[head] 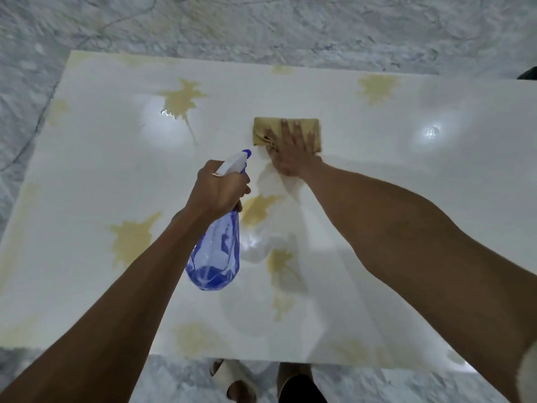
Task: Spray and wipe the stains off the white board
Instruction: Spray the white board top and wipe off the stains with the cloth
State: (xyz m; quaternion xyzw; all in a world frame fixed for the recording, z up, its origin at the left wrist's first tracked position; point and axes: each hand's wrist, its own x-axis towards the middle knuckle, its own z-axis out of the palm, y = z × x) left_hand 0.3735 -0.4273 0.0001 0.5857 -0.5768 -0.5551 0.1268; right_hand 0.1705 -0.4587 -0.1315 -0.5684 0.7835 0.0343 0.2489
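The right hand (292, 154) lies flat, fingers (286, 132) spread and pressing down on a folded tan cloth (263, 130) near the middle of the white board (406, 175); it presses rather than grips. The cloth's long axis runs left to right, and it sits just beyond the palm. The nearest unwiped yellow stain (258, 209) lies on the near side of the cloth, under the right forearm, so the coming wipe probably calls for a pull toward the person.

The left hand (218, 189) is clenched around the neck of a blue spray bottle (215, 257), held above the board with its nozzle pointing far and right, toward the cloth.

More yellow stains dot the left, far and near parts. The board lies on a grey marble floor (261, 30).
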